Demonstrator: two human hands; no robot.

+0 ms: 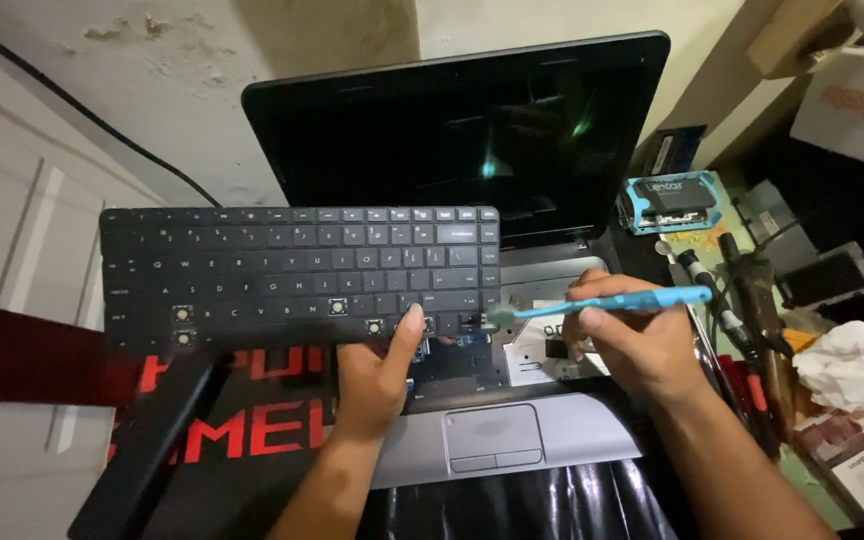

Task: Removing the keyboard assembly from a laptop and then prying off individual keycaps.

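Left hand: The left hand (377,375) comes up from the bottom of the view. Its grip is closed on the bottom edge of the keyboard, with the thumb pressed on top of the keys.
Right hand: The right hand (632,340) has its grip closed around a blue toothbrush. The fingers wrap the handle.
Keyboard: The black keyboard (297,275) is lifted off the laptop. It sits to the left of the laptop's middle and covers part of the screen's lower left corner. A few keys are gone, and small pale spots show where they were.
Toothbrush: The blue toothbrush (612,302) lies almost flat. Its bristle end points left and touches the lower right corner of the keyboard.
Laptop: The laptop (542,435) is open. Its screen (472,130) is dark. The silver base has a touchpad (492,437) just right of the left wrist. The inside parts show under the spot where the keyboard was.
Tabletop: The tabletop (807,480) to the right is crowded. A crumpled white paper (847,365) lies there, near some tools with dark handles (752,300).
Blue case: A small blue case (672,200) sits just right of the screen.
Wall: A black cable (72,105) runs across the pale wall at the upper left.
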